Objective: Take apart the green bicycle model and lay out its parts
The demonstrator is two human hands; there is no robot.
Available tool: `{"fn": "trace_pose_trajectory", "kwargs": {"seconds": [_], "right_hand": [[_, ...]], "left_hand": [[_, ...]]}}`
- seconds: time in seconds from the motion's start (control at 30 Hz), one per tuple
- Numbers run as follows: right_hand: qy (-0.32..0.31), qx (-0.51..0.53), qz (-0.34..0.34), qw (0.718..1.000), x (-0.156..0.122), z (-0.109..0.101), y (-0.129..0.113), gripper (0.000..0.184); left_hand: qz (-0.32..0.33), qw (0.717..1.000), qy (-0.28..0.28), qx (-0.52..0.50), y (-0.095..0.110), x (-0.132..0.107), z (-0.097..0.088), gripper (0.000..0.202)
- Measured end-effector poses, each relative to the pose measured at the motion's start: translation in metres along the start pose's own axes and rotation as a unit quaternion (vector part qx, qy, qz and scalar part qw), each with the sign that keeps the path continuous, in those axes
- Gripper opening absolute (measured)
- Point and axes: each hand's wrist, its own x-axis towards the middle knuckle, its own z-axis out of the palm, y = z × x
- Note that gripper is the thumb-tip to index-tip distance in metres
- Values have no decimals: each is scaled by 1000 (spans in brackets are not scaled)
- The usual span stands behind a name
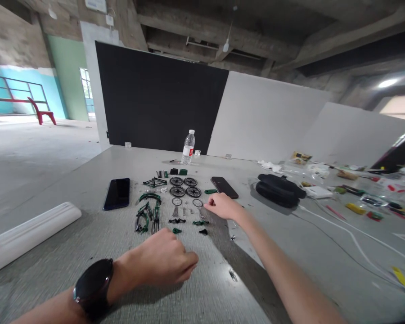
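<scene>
My left hand [162,257], with a black watch [93,288] on its wrist, is curled into a loose fist low over the grey table, nearer than the laid-out parts. Nothing shows sticking out of it. My right hand [222,205] reaches to the right edge of the parts, thumb and fingertips pinched beside a thin ring [197,203]; whatever the pinch may hold is too small to make out. Between and beyond my hands lie several small black spoked wheels [177,191], a black frame piece [155,182], green curved pieces [150,197] and small dark-green parts [200,222].
Phones lie left [117,194] and right [224,187] of the parts. A water bottle [188,147] stands behind, before a black panel [162,99]. A white tube-like object [33,236] is at left. Right are a black case [279,191], white cables [351,238] and assorted clutter.
</scene>
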Motion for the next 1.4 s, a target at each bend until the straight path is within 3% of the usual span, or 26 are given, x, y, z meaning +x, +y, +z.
{"fn": "trace_pose_trajectory", "kwargs": {"seconds": [0.23,0.5,0.7,0.93,1.2,1.4], "right_hand": [[-13,54,-19,998,-7,-6,6,36],[87,52,36,994,-24,-34,50,25],[-2,43,86,995,-45,-44,88,11],[-110,57,138,983,-49,-41,106,13],[-127,38,186,973,-52,-39,111,18],[-140,55,164,975,-52,-39,115,16]], "left_hand": [[-5,1000,3,0,-1,0,2,22],[-5,1000,-9,-5,0,-1,1,24],[-8,1000,-15,-23,0,0,-4,23],[-7,999,-16,-39,0,-1,-2,23],[-6,999,-16,-34,0,-1,-1,23],[-8,999,-17,-37,0,0,0,22]]}}
